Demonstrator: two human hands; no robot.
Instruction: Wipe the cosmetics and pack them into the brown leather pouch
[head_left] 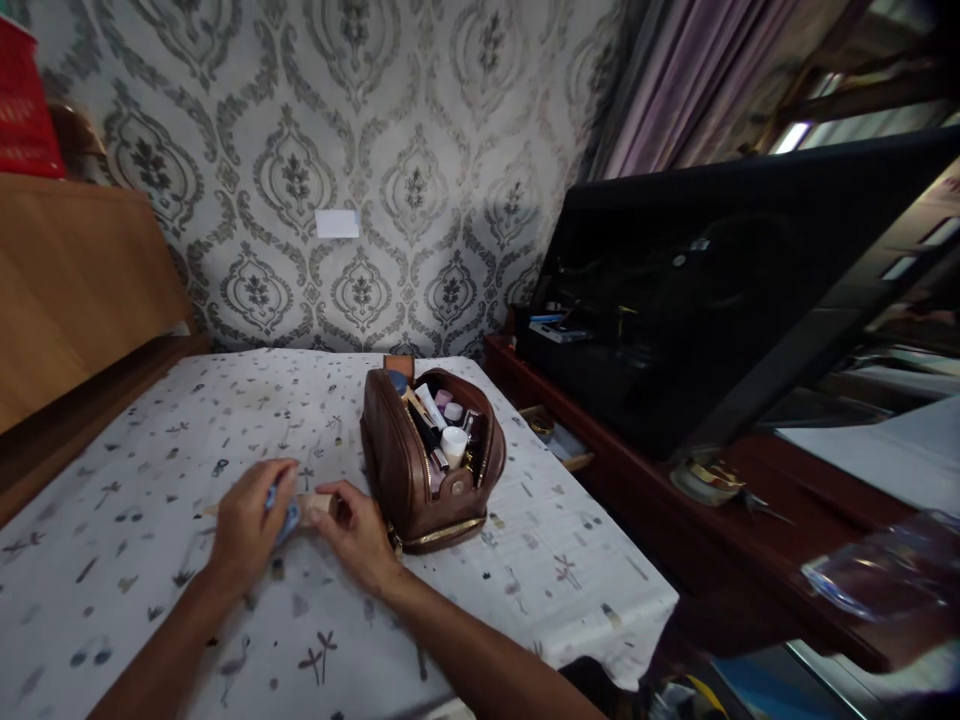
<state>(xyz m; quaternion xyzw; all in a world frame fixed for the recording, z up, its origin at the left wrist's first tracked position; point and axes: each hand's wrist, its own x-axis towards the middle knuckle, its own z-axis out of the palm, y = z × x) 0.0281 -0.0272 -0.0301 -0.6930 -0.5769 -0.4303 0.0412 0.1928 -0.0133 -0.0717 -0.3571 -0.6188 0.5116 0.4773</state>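
Observation:
My left hand (251,522) is curled around a small blue item (288,518) just above the patterned tablecloth (150,470). Right beside it, my right hand (358,533) pinches a small beige tube-like thing (316,504); the two pieces meet between my hands. A brown leather cosmetics pouch (405,470) stands unzipped just right of my right hand, filled with several tubes, jars and a white-capped bottle (454,443).
A large dark TV screen (712,290) leans on a dark red wooden cabinet (675,500) at the right. A wooden headboard (75,280) is at the left. Patterned wallpaper (337,150) lies behind. A clear plastic item (885,570) sits at the far right.

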